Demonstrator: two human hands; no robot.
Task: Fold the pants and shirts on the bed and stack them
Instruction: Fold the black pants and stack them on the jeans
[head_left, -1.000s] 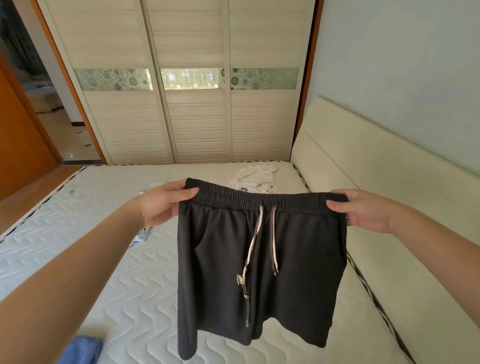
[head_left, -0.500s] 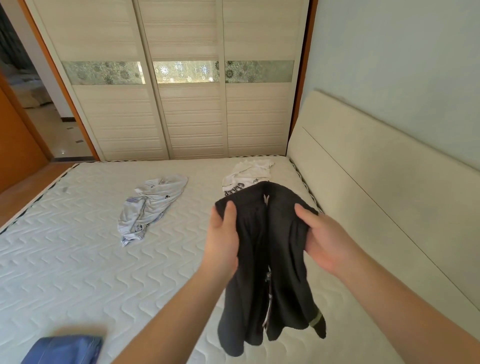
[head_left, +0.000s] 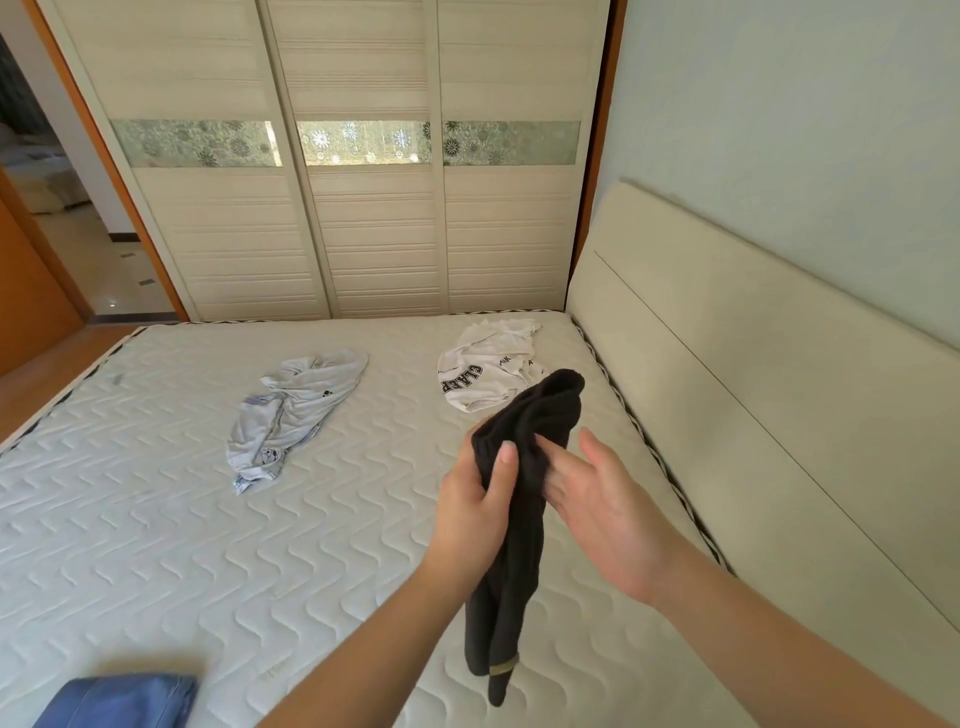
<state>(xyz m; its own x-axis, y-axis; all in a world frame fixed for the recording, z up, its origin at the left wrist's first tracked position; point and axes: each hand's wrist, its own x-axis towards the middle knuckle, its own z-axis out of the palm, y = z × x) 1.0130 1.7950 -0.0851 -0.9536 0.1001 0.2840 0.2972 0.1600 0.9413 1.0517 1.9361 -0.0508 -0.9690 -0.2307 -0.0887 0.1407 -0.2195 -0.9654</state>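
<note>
Left hand (head_left: 475, 512): we hold the black shorts (head_left: 524, 467), folded in half.
Right hand (head_left: 602, 512): fingers loose.
Tip: we should match the edges, then lay them flat on the bed (head_left: 156, 545).

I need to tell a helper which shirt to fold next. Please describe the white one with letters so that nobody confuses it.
Look at the mattress, at its far corner beside the headboard. The white shirt lies crumpled there, behind the black shorts. Only it has bold black letters; the pale blue shirt has none.

Single head-worn view looks forward and down, close over the bed (head_left: 156, 519).
</note>
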